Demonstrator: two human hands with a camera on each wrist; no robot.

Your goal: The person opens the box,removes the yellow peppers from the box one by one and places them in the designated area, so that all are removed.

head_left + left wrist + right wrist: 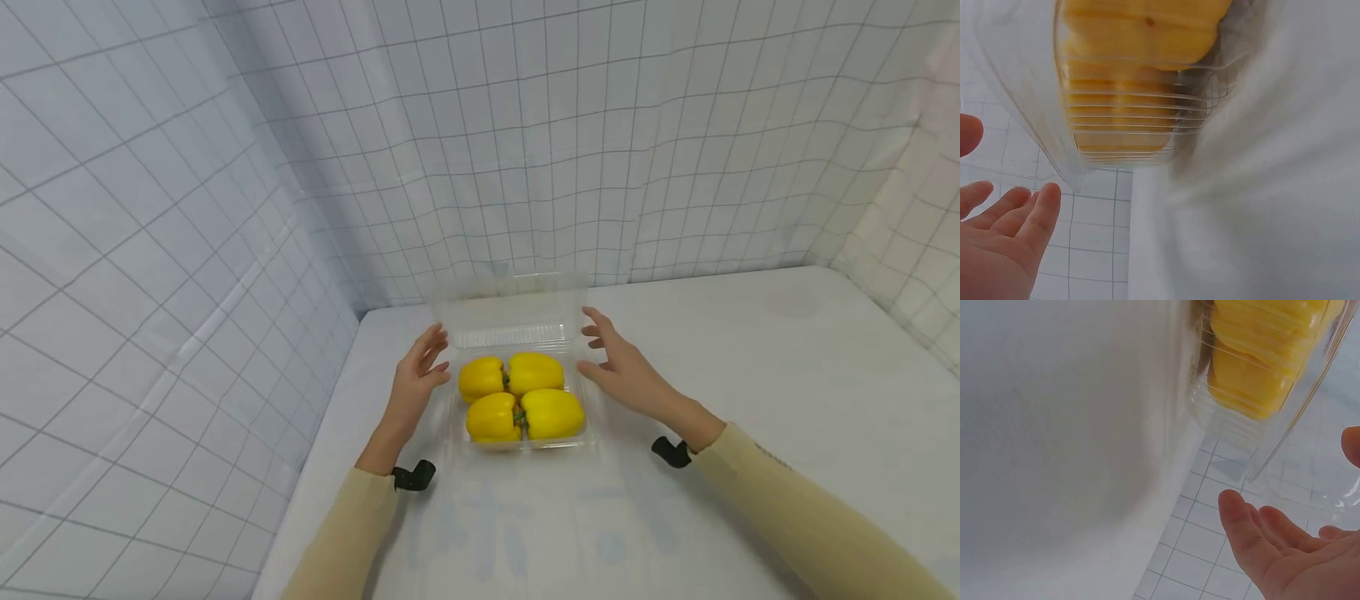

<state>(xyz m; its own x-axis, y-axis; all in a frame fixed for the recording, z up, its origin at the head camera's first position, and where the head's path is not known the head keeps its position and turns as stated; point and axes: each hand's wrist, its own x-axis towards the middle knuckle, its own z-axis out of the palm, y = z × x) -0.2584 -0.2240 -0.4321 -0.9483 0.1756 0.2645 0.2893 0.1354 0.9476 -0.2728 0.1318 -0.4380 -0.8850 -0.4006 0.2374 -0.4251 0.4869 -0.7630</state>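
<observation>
Several yellow bell peppers [553, 414] lie in two rows inside a clear plastic clamshell container [525, 445]. Its clear lid [512, 312] stands raised at the back. My left hand [417, 375] is at the container's left side, fingers loosely bent towards the hinge end of the lid, holding nothing. On the opposite side my right hand [618, 367] reaches in with fingers spread and nothing gripped. In the left wrist view the ribbed container wall [1129, 119] shows beside the fingers [1041, 219]. Whether any fingertip touches the lid is hard to tell.
The container rests on a white-covered table [735, 358]. Grid-patterned white cloth [540, 142] hangs behind the table and along its left side [150, 275]. Dark wrist mounts [414, 476] sit at both cuffs.
</observation>
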